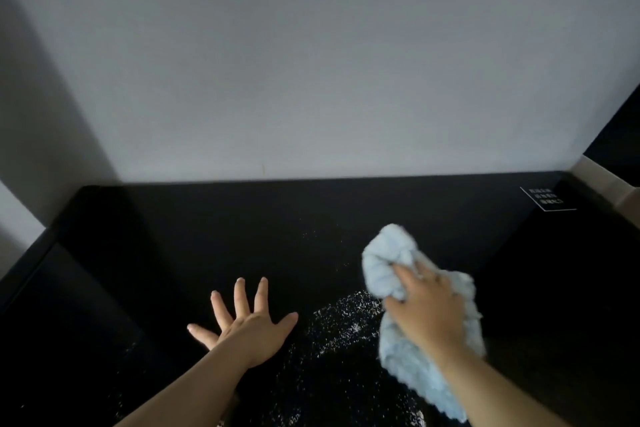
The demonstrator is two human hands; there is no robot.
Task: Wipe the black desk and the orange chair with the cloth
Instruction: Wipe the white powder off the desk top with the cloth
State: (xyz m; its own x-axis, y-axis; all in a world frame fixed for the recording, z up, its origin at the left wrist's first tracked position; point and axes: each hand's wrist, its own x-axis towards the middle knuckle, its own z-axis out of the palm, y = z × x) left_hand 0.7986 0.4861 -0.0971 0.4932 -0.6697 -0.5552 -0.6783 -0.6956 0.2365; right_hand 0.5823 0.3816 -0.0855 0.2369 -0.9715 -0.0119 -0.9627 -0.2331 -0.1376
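Observation:
The black desk (214, 225) fills the lower half of the head view. A band of white specks (346, 319) lies on its surface between my hands and runs toward the near edge. My right hand (427, 308) grips a fluffy light blue cloth (391, 253) and holds it bunched against the desk at the right. My left hand (247, 317) lies flat on the desk with its fingers spread, left of the specks. The orange chair is not in view.
A plain pale wall (311, 62) rises right behind the desk's far edge. A small white printed label (547, 199) sits in the desk's far right corner. A beige ledge (609, 180) borders the desk on the right.

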